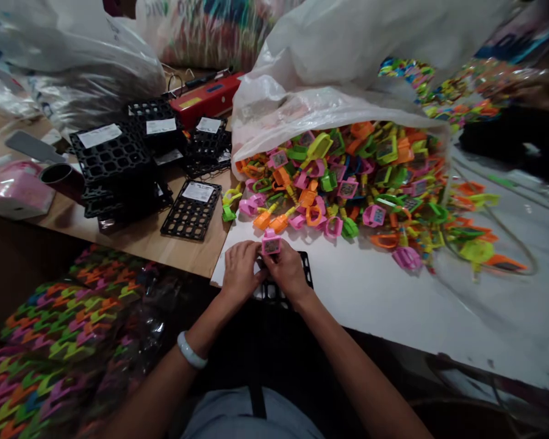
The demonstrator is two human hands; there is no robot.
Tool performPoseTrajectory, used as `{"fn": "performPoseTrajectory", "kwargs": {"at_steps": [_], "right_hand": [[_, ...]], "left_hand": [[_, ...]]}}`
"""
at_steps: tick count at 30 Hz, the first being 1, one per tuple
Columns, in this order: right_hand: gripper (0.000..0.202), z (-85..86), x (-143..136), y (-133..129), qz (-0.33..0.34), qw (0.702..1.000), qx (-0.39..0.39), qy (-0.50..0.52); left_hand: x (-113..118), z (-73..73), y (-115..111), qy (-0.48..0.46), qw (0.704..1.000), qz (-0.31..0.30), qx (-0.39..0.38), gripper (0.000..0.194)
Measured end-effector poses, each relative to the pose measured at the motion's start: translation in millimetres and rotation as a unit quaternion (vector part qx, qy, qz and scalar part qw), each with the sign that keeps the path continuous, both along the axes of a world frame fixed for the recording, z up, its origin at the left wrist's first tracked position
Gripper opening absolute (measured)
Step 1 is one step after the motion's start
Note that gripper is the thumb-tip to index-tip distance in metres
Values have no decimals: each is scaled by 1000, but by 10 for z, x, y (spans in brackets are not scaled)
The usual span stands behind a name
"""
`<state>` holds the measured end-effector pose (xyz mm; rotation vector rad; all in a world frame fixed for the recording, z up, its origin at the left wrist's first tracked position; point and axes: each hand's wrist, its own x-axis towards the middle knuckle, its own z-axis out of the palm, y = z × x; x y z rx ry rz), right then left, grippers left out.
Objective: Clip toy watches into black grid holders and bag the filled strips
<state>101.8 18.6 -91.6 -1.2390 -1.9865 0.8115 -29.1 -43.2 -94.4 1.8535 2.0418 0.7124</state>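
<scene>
A pink toy watch [271, 242] with a square, dark-patterned face is held up between my hands, above a black plastic tray with a grid of holes [307, 268]. My right hand [287, 271] pinches it from the right and below. On the other side, my left hand [240, 267] has its fingers curled, the fingertips close to the watch; what they grip is hidden. The tray lies at the front edge of the white tabletop, mostly covered by my hands. Just beyond them, a heap of bright toy watches [348, 189] spills from a large white plastic bag [297, 103].
Left of the heap, another black tray [191, 210] with a white label lies on the wooden table, near stacked black trays [114, 164]. A red box [205, 97], a dark cup [63, 178] and a pink package [16, 189] stand farther off. Packed colourful pieces [64, 329] fill the lower left.
</scene>
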Motion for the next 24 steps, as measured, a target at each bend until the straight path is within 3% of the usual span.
{"fn": "performPoseTrajectory", "kwargs": {"at_steps": [9, 11, 14, 19, 21, 24], "right_hand": [[16, 15, -95, -8, -15, 1000, 2, 0], [16, 60, -49, -4, 9, 1000, -19, 7], [13, 193, 177, 148, 45, 998, -34, 7], [38, 327, 713, 679, -84, 981, 143, -99], [49, 281, 844, 764, -62, 974, 153, -157], [52, 197, 915, 657, -16, 975, 139, -173]], "left_hand": [[3, -45, 10, 5, 1000, 9, 19, 49], [5, -46, 7, 9, 1000, 9, 23, 47], [5, -56, 3, 13, 999, 12, 33, 47], [0, -91, 0, 16, 999, 7, 52, 48], [-4, -98, -5, 17, 998, 6, 53, 46], [-18, -94, -23, 7, 999, 4, 47, 44]]}}
